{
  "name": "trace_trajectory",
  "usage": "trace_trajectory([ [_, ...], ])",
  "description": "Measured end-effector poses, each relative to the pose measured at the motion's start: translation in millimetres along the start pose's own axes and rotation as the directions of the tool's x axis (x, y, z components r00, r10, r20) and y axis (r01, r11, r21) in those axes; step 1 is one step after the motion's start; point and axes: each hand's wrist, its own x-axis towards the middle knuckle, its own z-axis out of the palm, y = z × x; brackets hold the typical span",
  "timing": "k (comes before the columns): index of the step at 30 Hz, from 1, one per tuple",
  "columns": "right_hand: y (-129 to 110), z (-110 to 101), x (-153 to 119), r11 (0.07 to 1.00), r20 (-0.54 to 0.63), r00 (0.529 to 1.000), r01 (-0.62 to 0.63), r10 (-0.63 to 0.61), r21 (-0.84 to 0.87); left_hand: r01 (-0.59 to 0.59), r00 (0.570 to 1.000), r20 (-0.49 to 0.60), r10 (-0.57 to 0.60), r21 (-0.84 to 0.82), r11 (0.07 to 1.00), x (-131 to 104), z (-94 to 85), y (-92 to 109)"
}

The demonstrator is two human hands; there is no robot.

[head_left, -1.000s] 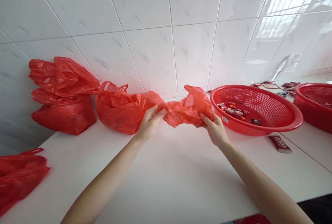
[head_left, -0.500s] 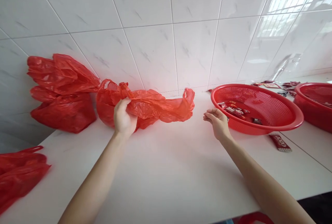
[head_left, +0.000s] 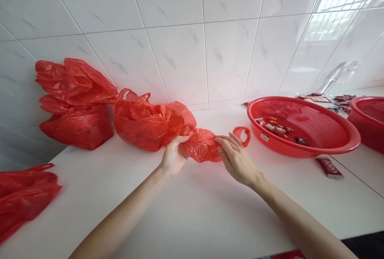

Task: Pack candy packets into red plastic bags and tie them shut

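Note:
A thin red plastic bag [head_left: 202, 147] stretches crumpled between my two hands above the white table. My left hand [head_left: 175, 155] pinches its left end, thumb on top. On its right part, the fingers of my right hand [head_left: 237, 157] are closed, and a handle loop [head_left: 243, 135] sticks out beyond them. Behind my left hand stands a filled red plastic bag [head_left: 141, 125] with its handles up. Just right of my right hand is a red perforated basket [head_left: 303, 151] with several small wrapped packets [head_left: 277, 129] inside.
Other red bags [head_left: 78, 123] stand against the tiled wall at left, and another bag [head_left: 25, 199] lies at the left edge. A dark red packet [head_left: 330, 168] lies before the basket. A second red basket [head_left: 369, 121] stands at far right.
My left hand has moved right and lower with the bag, away from the filled one. My right hand, earlier apart from the bag, has come left and taken hold of it.

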Motion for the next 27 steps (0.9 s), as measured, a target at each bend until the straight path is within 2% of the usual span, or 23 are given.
trace_trajectory([
  [4,3.4,-1.8,1.1,0.992,0.245,0.962,-0.118,0.125,-0.040,-0.005,0.999,-0.045,0.007,0.040,0.999,1.4,-5.3,-2.6],
  [7,1.3,-2.4,0.7,0.989,0.342,0.928,-0.132,0.145,-0.063,-0.093,0.989,-0.111,0.099,0.062,0.994,8.9,-16.5,1.1],
  [10,2.7,1.8,-1.2,0.980,0.341,0.922,-0.145,0.183,-0.135,-0.219,0.948,-0.212,0.239,0.116,0.969,18.3,-33.5,12.4],
  [12,5.2,4.9,-2.4,0.968,0.309,0.926,-0.163,0.218,-0.193,-0.269,0.908,-0.263,0.326,0.231,0.935,22.0,-44.0,22.2],
  [14,7.0,6.8,-3.1,0.959,0.283,0.932,-0.163,0.227,-0.231,-0.341,0.856,-0.257,0.448,0.371,0.864,20.0,-48.6,31.8],
  [15,7.3,7.2,-3.2,0.958,0.273,0.936,-0.156,0.222,-0.242,-0.416,0.814,-0.212,0.540,0.435,0.798,16.0,-47.4,35.9],
  [16,7.2,7.5,-3.3,0.957,0.267,0.940,-0.146,0.212,-0.249,-0.514,0.755,-0.132,0.642,0.489,0.705,9.9,-43.4,38.9],
  [17,6.8,7.7,-3.4,0.958,0.261,0.944,-0.135,0.202,-0.253,-0.626,0.674,-0.006,0.739,0.528,0.574,1.9,-36.9,40.7],
  [18,6.1,7.9,-3.5,0.959,0.257,0.947,-0.124,0.191,-0.256,-0.733,0.568,0.154,0.808,0.542,0.412,-7.3,-28.1,40.8],
  [19,5.5,8.2,-3.7,0.959,0.252,0.951,-0.114,0.181,-0.258,-0.799,0.491,0.341,0.802,0.543,0.258,-16.9,-17.8,39.2],
  [20,5.1,8.5,-4.0,0.960,0.246,0.954,-0.105,0.170,-0.259,-0.844,0.439,0.553,0.709,0.524,0.114,-25.7,-6.8,35.8],
  [21,4.9,8.9,-4.4,0.962,0.237,0.959,-0.095,0.158,-0.258,-0.863,0.433,0.731,0.528,0.504,0.010,-32.6,3.9,30.8],
  [22,5.1,9.3,-4.8,0.964,0.229,0.963,-0.080,0.141,-0.254,-0.844,0.493,0.810,0.318,0.534,-0.052,-36.5,13.5,24.6],
  [23,5.6,9.6,-5.2,0.966,0.222,0.968,-0.063,0.120,-0.249,-0.785,0.597,0.795,0.110,0.607,-0.123,-36.9,21.0,17.7],
  [24,6.4,9.8,-5.6,0.969,0.219,0.971,-0.042,0.097,-0.243,-0.701,0.704,0.707,-0.061,0.679,-0.217,-33.3,26.0,11.1],
  [25,7.5,9.8,-5.8,0.972,0.221,0.973,-0.017,0.071,-0.235,-0.595,0.801,0.574,-0.170,0.732,-0.331,-26.2,28.2,5.2],
  [26,8.6,9.7,-5.9,0.974,0.228,0.973,0.007,0.045,-0.225,-0.480,0.877,0.431,-0.213,0.761,-0.436,-16.1,27.9,0.9],
  [27,9.7,9.2,-5.8,0.977,0.237,0.971,0.030,0.022,-0.213,-0.417,0.909,0.369,-0.195,0.773,-0.478,-4.1,25.2,-1.4],
])
